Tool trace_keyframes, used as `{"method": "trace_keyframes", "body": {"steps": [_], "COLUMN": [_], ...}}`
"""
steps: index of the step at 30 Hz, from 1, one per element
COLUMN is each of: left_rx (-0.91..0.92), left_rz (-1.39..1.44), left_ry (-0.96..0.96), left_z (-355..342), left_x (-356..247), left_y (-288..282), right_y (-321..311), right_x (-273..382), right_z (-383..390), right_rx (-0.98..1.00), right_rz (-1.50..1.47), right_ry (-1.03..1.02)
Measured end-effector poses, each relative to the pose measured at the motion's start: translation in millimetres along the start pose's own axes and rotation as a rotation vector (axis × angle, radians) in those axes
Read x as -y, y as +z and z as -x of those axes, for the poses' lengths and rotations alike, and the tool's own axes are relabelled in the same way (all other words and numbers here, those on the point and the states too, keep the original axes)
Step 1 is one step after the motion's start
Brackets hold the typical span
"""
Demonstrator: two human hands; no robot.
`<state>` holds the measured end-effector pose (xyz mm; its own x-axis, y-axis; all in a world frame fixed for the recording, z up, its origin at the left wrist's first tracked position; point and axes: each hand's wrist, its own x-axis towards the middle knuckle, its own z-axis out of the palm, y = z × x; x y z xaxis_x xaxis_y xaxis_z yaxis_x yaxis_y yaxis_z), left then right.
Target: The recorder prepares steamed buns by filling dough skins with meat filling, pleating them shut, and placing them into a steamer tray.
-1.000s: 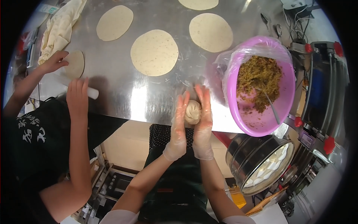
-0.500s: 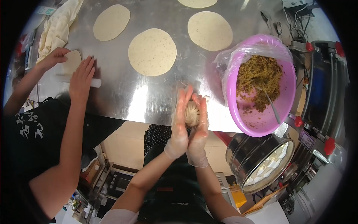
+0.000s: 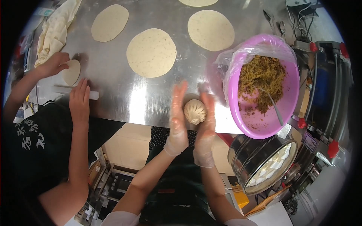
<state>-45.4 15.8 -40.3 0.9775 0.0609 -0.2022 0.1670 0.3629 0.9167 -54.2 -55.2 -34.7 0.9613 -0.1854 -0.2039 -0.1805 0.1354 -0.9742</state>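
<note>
A pleated bun [image 3: 195,112] sits on the metal table near its front edge, its gathered folds facing up. On its left side, my left hand [image 3: 177,118] stands on edge with fingers stretched out, in a thin clear glove. My right hand [image 3: 207,122], gloved the same way and slightly blurred, is straight-fingered along the bun's right side. Both palms face the bun without gripping it; whether they touch it I cannot tell. Beyond my hands lie flat round dough wrappers: one in the middle [image 3: 151,52], one at far right [image 3: 211,30], one at far left [image 3: 109,23].
At right stands a pink basin [image 3: 234,94] of crumbly filling [image 3: 264,79] with a spoon in it. Below it is a round steamer [image 3: 241,158] holding buns. At left, a co-worker's hands [image 3: 80,100] work with a white rolling pin [image 3: 94,95] and small dough disc [image 3: 71,72].
My hands have moved apart from around the bun, exposing its top. The co-worker's right hand has come down onto the rolling pin, and the dough disc has turned.
</note>
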Motion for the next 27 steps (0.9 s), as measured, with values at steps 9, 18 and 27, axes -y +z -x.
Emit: {"method": "trace_keyframes", "body": {"steps": [9,18,27], "left_rx": [0.009,0.090,0.110], "left_rz": [0.027,-0.017,-0.125], "left_ry": [-0.031,-0.041,-0.029], "left_z": [2,5,5], "left_x": [-3,1,4], "left_y": [5,7,5], "right_y": [1,-7,-1], "right_x": [5,-22,-2], "right_z": [-1,5,2], "right_rx": [-0.007,0.003,0.026], "right_rz": [0.076,-0.007,-0.106], "right_ry": [-0.008,0.007,0.071]}}
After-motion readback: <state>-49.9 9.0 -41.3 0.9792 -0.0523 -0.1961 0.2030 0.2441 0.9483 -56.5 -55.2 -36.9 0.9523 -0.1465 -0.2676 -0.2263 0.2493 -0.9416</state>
